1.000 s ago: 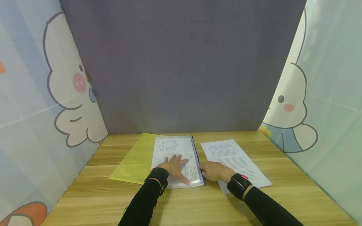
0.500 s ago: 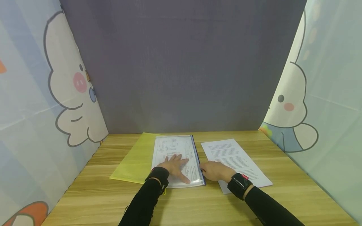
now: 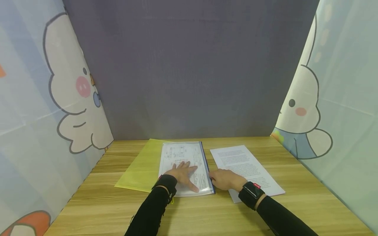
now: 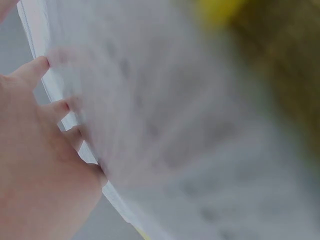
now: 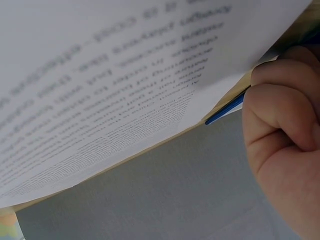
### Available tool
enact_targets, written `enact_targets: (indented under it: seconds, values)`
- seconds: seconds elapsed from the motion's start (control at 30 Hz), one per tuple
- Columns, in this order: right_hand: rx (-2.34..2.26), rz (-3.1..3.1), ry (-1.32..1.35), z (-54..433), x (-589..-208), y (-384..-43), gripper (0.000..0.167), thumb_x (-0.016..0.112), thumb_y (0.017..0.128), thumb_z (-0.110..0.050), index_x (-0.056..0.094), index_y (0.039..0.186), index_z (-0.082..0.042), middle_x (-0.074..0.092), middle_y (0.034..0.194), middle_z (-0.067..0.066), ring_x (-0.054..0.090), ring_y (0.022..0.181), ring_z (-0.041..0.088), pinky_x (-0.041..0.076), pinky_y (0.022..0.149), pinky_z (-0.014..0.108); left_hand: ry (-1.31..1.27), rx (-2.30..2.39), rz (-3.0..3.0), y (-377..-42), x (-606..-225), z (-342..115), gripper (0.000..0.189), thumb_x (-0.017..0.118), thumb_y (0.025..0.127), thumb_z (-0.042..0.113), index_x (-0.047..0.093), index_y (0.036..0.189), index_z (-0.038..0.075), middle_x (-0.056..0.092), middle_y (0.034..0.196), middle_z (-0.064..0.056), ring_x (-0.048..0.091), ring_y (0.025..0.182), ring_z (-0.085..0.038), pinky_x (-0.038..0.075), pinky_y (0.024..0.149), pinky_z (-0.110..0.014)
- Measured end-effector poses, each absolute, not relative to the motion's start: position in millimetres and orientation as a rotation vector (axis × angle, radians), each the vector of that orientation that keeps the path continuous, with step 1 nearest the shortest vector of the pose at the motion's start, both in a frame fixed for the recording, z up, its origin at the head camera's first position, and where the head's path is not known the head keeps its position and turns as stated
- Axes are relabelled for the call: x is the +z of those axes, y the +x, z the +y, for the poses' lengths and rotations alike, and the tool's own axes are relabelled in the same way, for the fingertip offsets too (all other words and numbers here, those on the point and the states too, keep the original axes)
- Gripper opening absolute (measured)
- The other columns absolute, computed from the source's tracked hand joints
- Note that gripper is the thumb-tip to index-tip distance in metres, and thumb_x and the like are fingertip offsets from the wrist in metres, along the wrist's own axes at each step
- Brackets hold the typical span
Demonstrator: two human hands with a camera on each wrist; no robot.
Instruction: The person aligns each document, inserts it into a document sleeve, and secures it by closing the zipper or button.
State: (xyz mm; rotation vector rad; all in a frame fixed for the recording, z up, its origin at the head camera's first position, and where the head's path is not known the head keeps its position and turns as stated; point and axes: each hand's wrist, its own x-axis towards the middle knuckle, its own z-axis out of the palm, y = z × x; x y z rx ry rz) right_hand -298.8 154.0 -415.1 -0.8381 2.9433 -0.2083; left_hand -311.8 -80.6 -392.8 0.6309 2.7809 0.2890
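A clear document folder with a blue strip along its right edge lies on the table, a sheet with line drawings showing through it. My left hand rests flat on this folder, fingers spread; its fingers show against the sheet in the left wrist view. At the lower part of the blue strip, my right hand has its fingers curled and pinches the edge. The exact pinch spot is hidden behind the knuckles. In the right wrist view, a bit of blue strip shows beside the curled fingers.
A yellow folder lies partly under the clear one, to the left. Printed paper sheets lie on the right, partly beneath my right hand and wrist. A dark panel stands behind the wooden table, with printed curtains at both sides.
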Motion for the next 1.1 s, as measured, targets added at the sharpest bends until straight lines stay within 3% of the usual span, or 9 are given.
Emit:
enact_targets:
  seconds: [1.1]
  values:
    - [-0.238, 2.914, -0.911, 160.2, -413.2, -290.1, 0.011, 0.056, 0.101, -0.017, 0.06, 0.092, -0.02, 0.052, 0.075, -0.009, 0.051, 0.068, 0.01, 0.047, 0.064, 0.032, 0.64, 0.304, 2.775, -314.3, -394.2, -80.7, 0.106, 0.082, 0.073, 0.065, 0.034, 0.16, 0.027, 0.017, 0.169, -0.012, 0.009, 0.155, -0.036, 0.006, 0.122, -0.062]
